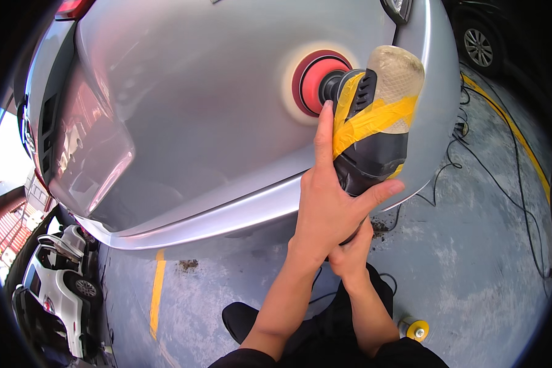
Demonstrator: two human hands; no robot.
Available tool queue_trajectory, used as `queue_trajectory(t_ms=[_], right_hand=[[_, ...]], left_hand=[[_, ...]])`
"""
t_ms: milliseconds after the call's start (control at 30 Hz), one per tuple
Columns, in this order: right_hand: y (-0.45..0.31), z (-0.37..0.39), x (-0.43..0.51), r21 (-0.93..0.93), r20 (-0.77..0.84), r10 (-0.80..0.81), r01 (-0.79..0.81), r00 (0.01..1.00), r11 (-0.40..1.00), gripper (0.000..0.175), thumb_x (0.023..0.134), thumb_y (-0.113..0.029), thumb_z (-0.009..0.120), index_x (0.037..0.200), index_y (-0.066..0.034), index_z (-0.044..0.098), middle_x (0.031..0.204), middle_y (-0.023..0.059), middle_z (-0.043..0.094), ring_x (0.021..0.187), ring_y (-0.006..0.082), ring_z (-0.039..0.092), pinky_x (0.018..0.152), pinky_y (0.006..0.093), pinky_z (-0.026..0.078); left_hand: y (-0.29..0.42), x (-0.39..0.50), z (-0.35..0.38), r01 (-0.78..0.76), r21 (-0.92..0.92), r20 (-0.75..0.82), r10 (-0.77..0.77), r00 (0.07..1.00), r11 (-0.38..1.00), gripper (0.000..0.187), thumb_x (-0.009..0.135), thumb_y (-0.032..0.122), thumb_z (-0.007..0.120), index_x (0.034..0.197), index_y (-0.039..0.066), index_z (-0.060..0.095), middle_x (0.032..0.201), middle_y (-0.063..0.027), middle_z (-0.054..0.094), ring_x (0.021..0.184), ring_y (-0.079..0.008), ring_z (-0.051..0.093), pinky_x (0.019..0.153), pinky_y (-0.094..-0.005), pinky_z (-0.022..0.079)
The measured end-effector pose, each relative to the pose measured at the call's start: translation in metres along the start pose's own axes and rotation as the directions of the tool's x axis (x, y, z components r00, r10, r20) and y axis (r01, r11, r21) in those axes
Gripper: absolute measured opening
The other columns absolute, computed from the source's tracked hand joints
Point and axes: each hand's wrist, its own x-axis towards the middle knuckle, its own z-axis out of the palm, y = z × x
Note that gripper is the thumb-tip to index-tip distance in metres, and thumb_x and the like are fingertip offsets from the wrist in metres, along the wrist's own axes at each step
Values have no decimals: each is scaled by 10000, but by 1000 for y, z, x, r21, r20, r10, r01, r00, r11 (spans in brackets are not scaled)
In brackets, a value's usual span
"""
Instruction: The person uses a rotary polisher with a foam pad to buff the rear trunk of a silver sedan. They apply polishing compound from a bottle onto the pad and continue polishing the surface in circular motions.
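Both my hands are on a black electric car polisher (372,149) wrapped in yellow tape, with a pale mesh-patterned cover over its head end. My left hand (329,207) grips the body, its index finger stretched along the side towards the pad and its thumb out to the right. Below and behind it, my right hand (354,250) is closed round the rear handle, partly hidden. The polisher's red backing plate and dark red pad (310,83) face a silver-grey car body panel (202,101); a pale ring shows around the pad.
Black cables (497,184) lie loosely on the blue-grey floor at right, near a yellow line (515,124). A can with a yellow top (416,330) stands by my right arm. A white car (57,285) is at lower left, a dark car's wheel (478,47) at upper right.
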Motion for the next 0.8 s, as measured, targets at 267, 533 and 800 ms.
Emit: queue_trajectory(t_ms=[267, 533, 800], right_hand=[[2, 46, -21, -163, 167, -61, 89, 984, 983, 738, 677, -232, 893, 1251, -26, 477, 1013, 192, 700, 917, 333, 726, 787, 392, 567], [8, 64, -35, -188, 342, 16, 52, 939, 981, 749, 675, -254, 878, 1263, -20, 478, 1038, 208, 693, 936, 370, 717, 801, 414, 568], [17, 20, -26, -170, 130, -71, 93, 989, 981, 726, 696, -196, 865, 1282, -9, 479, 1043, 168, 691, 947, 297, 707, 819, 369, 540]], left_hand=[[-8, -40, -67, -56, -80, -275, 32, 961, 995, 1281, 637, 453, 926, 1567, 56, 139, 1335, -184, 547, 1180, -281, 604, 990, -380, 498], [-40, -80, -105, -78, -98, -484, 21, 875, 992, 1307, 621, 544, 915, 1547, 21, 156, 1353, -144, 479, 1191, -253, 562, 974, -377, 493], [-21, -41, -42, -55, -48, -179, 45, 983, 997, 1287, 640, 409, 932, 1579, 85, 114, 1259, -216, 633, 1150, -338, 650, 983, -398, 511]])
